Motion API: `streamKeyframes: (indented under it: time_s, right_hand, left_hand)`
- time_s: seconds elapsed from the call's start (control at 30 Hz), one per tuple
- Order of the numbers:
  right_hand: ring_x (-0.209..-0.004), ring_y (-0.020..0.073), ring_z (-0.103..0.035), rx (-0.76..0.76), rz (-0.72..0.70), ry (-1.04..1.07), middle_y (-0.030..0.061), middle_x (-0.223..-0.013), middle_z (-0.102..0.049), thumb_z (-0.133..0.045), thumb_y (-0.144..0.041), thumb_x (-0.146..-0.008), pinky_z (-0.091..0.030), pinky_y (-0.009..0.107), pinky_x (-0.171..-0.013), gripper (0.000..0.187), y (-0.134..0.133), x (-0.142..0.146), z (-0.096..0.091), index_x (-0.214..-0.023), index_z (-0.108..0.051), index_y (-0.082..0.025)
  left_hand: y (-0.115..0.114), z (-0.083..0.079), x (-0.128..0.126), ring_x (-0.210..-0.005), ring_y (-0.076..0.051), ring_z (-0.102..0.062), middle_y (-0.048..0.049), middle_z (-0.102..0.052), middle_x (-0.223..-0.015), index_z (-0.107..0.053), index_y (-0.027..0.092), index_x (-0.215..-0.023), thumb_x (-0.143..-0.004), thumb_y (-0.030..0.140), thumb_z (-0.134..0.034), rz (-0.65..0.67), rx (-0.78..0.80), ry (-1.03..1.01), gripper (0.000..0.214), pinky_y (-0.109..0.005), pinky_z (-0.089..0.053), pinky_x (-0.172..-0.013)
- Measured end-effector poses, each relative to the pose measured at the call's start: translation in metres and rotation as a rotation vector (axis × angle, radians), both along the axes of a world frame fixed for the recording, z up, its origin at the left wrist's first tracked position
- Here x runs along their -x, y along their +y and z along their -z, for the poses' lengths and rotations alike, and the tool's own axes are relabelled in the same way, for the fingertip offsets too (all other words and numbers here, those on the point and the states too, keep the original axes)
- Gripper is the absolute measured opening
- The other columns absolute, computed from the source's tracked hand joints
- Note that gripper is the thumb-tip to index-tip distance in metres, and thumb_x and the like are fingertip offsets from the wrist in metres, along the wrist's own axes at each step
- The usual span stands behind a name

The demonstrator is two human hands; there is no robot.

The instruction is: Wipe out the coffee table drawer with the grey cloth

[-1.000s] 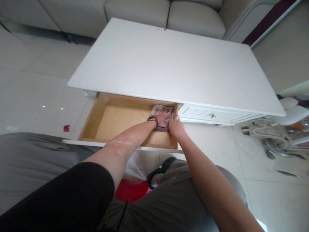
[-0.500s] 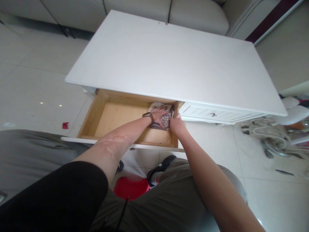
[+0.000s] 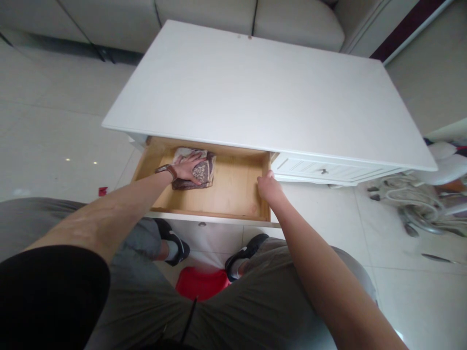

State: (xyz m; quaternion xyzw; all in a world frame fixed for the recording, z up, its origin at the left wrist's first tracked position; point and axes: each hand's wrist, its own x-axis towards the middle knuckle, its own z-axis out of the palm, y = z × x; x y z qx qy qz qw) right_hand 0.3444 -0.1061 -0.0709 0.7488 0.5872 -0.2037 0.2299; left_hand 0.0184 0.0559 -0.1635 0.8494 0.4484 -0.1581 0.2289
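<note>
Inside the pulled-out wooden drawer (image 3: 233, 194), my left hand (image 3: 188, 170) lies flat with fingers spread on a folded brown and cream patterned cloth (image 3: 202, 172). The cloth rests on the drawer's bottom, toward its left side. My right hand (image 3: 269, 187) is closed around the top edge of the drawer's right side wall. A small knob (image 3: 202, 224) sits on the drawer's white front.
The drawer belongs to a white coffee table (image 3: 270, 97) with a second, shut drawer (image 3: 321, 171) at right. Behind stands a grey sofa (image 3: 295, 24). A red plastic object (image 3: 200, 284) lies between my feet. Cables and clutter (image 3: 416, 204) cover the floor at right.
My left hand has slid the cloth from the drawer's right end across to its left part. My right hand keeps its hold on the right side wall.
</note>
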Motion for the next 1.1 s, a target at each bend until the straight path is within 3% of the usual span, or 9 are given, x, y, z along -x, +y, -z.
streamKeyframes:
  time_s: [0.1, 0.2, 0.3, 0.47, 0.63, 0.83, 1.1]
  right_hand:
    - [-0.117, 0.025, -0.07, 0.003, 0.002, -0.008, 0.028, -0.148, -0.04, -0.029, -0.005, -0.102, -0.057, 0.034, -0.094, 0.052, 0.0, 0.001, 0.0, -0.145, -0.057, -0.012]
    - [-0.117, 0.0259, -0.07, 0.004, -0.005, -0.021, 0.0293, -0.148, -0.039, -0.029, -0.004, -0.102, -0.058, 0.034, -0.093, 0.053, 0.0, 0.001, -0.001, -0.146, -0.057, -0.012]
    - [-0.117, 0.0268, -0.071, 0.014, -0.011, -0.028, 0.0299, -0.148, -0.039, -0.03, -0.005, -0.102, -0.058, 0.035, -0.093, 0.052, 0.0, 0.002, -0.003, -0.146, -0.056, -0.011]
    - [-0.12, 0.0265, -0.069, 0.025, -0.014, -0.02, 0.0287, -0.147, -0.04, -0.031, -0.005, -0.102, -0.057, 0.034, -0.094, 0.05, -0.001, 0.002, -0.004, -0.145, -0.057, -0.011]
    - [-0.119, 0.0267, -0.069, 0.032, 0.002, -0.019, 0.0288, -0.146, -0.041, -0.032, -0.004, -0.101, -0.058, 0.034, -0.093, 0.051, 0.0, 0.002, -0.002, -0.145, -0.057, -0.013]
    - [-0.118, 0.0276, -0.071, 0.026, -0.003, -0.034, 0.0293, -0.148, -0.041, -0.031, -0.005, -0.101, -0.058, 0.035, -0.093, 0.052, 0.0, 0.003, -0.001, -0.146, -0.057, -0.012]
    - [-0.121, 0.0265, -0.07, 0.016, 0.011, -0.053, 0.0312, -0.15, -0.04, -0.029, -0.004, -0.101, -0.057, 0.034, -0.095, 0.054, -0.002, 0.005, -0.002, -0.147, -0.057, -0.011]
  left_hand:
    - [0.004, -0.004, 0.042, -0.155, -0.043, -0.011, -0.0178, -0.008, -0.176, -0.019, 0.018, -0.167, -0.061, 0.073, -0.085, -0.115, -0.044, 0.05, 0.136, -0.07, -0.008, -0.121]
    - [0.005, -0.007, 0.059, -0.155, -0.038, -0.013, -0.0176, -0.009, -0.176, -0.019, 0.017, -0.167, -0.067, 0.062, -0.089, -0.134, -0.078, 0.081, 0.129, -0.066, -0.01, -0.122]
    - [0.001, -0.008, 0.055, -0.155, -0.04, -0.011, -0.0181, -0.008, -0.176, -0.016, 0.017, -0.167, -0.062, 0.059, -0.093, -0.147, -0.082, 0.129, 0.136, -0.066, -0.01, -0.121]
    - [-0.012, -0.008, 0.052, -0.158, -0.044, 0.001, -0.0203, 0.003, -0.176, -0.004, 0.018, -0.169, -0.056, 0.077, -0.084, -0.074, -0.023, 0.194, 0.15, -0.063, -0.008, -0.122]
    - [-0.032, -0.005, 0.074, -0.161, -0.044, 0.007, -0.0184, 0.012, -0.175, 0.0, 0.026, -0.169, -0.067, 0.083, -0.068, 0.002, 0.092, 0.241, 0.136, -0.061, -0.007, -0.124]
    - [-0.058, 0.0, 0.089, -0.161, -0.041, 0.009, -0.0184, 0.014, -0.174, -0.003, 0.028, -0.169, -0.065, 0.055, -0.084, 0.156, 0.109, 0.308, 0.135, -0.069, -0.004, -0.122]
    - [-0.068, 0.0, 0.074, -0.16, -0.043, 0.013, -0.021, 0.016, -0.172, 0.0, 0.029, -0.169, -0.064, 0.039, -0.09, 0.124, 0.093, 0.303, 0.139, -0.073, -0.006, -0.12]
